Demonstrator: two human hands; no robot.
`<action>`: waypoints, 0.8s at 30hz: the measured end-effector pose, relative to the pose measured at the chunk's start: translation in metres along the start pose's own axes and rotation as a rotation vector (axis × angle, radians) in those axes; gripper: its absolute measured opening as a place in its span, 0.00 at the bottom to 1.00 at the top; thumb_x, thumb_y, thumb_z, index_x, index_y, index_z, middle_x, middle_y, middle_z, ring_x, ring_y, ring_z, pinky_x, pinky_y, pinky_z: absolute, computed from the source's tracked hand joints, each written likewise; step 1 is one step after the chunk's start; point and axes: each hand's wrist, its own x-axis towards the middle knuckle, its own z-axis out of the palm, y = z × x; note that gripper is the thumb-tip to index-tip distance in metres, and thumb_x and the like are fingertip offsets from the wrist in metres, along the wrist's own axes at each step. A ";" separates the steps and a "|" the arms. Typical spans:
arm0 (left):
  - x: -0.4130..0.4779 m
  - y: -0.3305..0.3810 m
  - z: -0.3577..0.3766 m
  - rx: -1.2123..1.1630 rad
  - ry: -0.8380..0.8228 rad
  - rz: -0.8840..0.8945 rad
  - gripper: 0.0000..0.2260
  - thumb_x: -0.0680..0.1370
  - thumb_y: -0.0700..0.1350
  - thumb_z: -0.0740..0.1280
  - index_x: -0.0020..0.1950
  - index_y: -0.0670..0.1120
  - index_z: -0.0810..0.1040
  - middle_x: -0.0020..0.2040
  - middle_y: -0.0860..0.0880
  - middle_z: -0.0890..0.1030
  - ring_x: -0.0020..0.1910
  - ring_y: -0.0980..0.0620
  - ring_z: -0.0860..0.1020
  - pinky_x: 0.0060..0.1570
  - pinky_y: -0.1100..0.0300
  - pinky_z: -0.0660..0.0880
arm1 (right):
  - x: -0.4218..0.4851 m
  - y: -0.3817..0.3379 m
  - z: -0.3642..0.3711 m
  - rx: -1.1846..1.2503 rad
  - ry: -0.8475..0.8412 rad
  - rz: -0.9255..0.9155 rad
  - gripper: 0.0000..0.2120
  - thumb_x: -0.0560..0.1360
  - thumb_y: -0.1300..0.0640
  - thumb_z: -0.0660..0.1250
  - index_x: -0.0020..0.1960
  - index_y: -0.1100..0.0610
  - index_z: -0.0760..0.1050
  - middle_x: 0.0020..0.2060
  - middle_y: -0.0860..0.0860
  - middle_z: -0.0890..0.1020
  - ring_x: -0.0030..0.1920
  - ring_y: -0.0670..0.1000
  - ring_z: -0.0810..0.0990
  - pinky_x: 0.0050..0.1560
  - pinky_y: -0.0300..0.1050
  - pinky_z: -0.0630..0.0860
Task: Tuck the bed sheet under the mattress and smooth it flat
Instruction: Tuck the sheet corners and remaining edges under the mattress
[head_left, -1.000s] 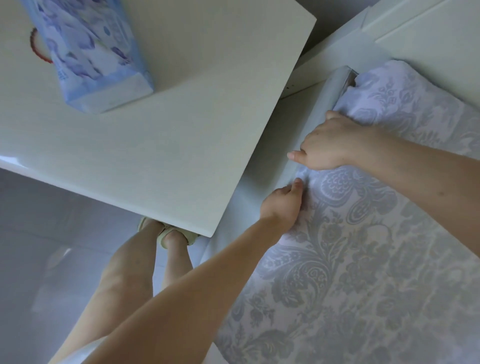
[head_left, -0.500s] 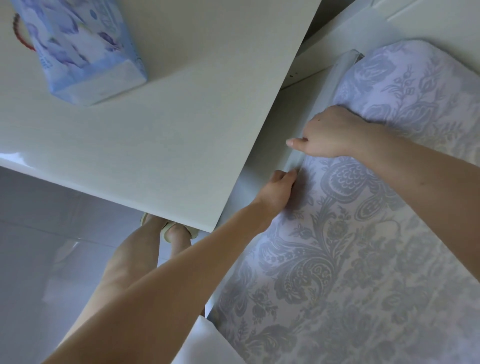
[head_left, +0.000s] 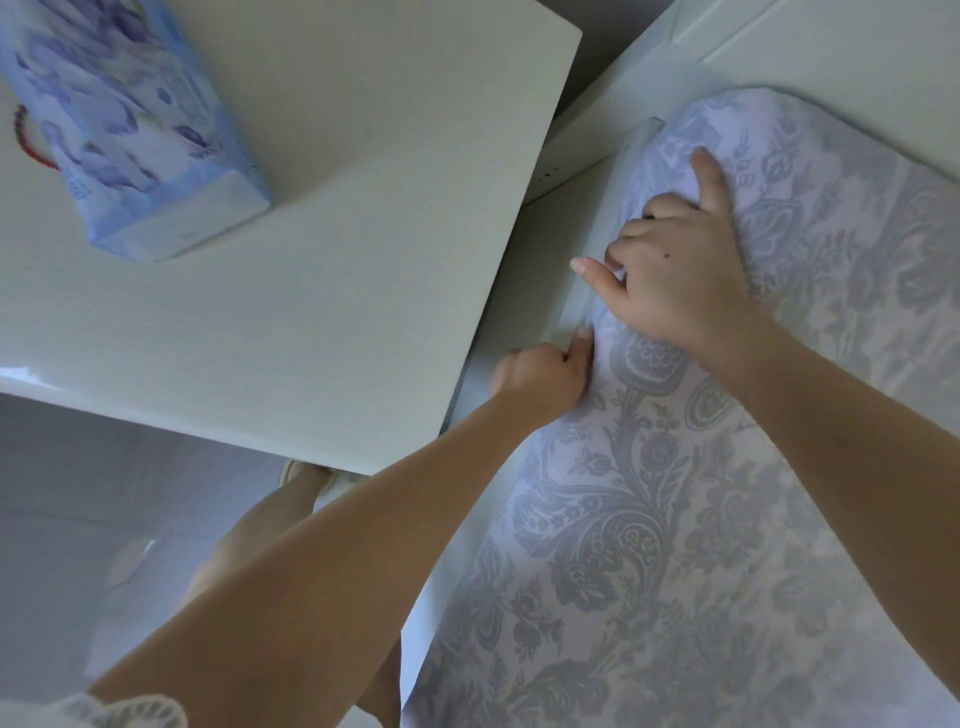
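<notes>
A pale bed sheet (head_left: 675, 519) with a grey floral pattern covers the mattress on the right. My left hand (head_left: 543, 382) is at the mattress's left edge, fingers curled down into the gap beside the white bed frame rail (head_left: 582, 296), pushing the sheet's edge in. My right hand (head_left: 680, 270) lies on top of the sheet near the upper corner. Its thumb sticks out over the edge, one finger stretches up along the sheet, and the others bend into the fabric.
A white bedside table (head_left: 337, 218) stands close to the left of the bed, leaving a narrow gap. A blue floral tissue box (head_left: 130, 130) lies on it. The white headboard (head_left: 831, 57) runs along the top right. My legs and pale floor (head_left: 78, 519) show below.
My right hand has slid up toward the mattress corner and spread a finger over the sheet. My left hand has stayed at the edge, pressing deeper into the gap.
</notes>
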 end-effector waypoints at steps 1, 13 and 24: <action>0.000 0.000 0.000 -0.011 0.002 -0.011 0.33 0.81 0.60 0.40 0.48 0.39 0.78 0.48 0.41 0.79 0.57 0.42 0.75 0.49 0.60 0.65 | 0.005 -0.003 0.003 0.011 -0.015 -0.005 0.32 0.79 0.40 0.50 0.33 0.60 0.81 0.27 0.53 0.79 0.41 0.58 0.77 0.72 0.63 0.51; -0.104 -0.090 0.051 -0.662 0.168 -0.047 0.16 0.81 0.48 0.54 0.53 0.45 0.80 0.49 0.51 0.80 0.50 0.51 0.76 0.52 0.60 0.71 | -0.037 -0.062 -0.050 0.470 -0.244 -0.081 0.37 0.71 0.36 0.38 0.44 0.59 0.79 0.34 0.55 0.79 0.44 0.59 0.77 0.55 0.47 0.65; -0.154 -0.166 0.128 -0.555 0.142 -0.039 0.24 0.83 0.52 0.50 0.55 0.36 0.77 0.55 0.45 0.78 0.55 0.46 0.74 0.54 0.60 0.67 | -0.091 -0.143 -0.019 -0.019 -0.632 -0.375 0.33 0.80 0.41 0.39 0.57 0.57 0.77 0.59 0.52 0.78 0.62 0.51 0.71 0.65 0.50 0.57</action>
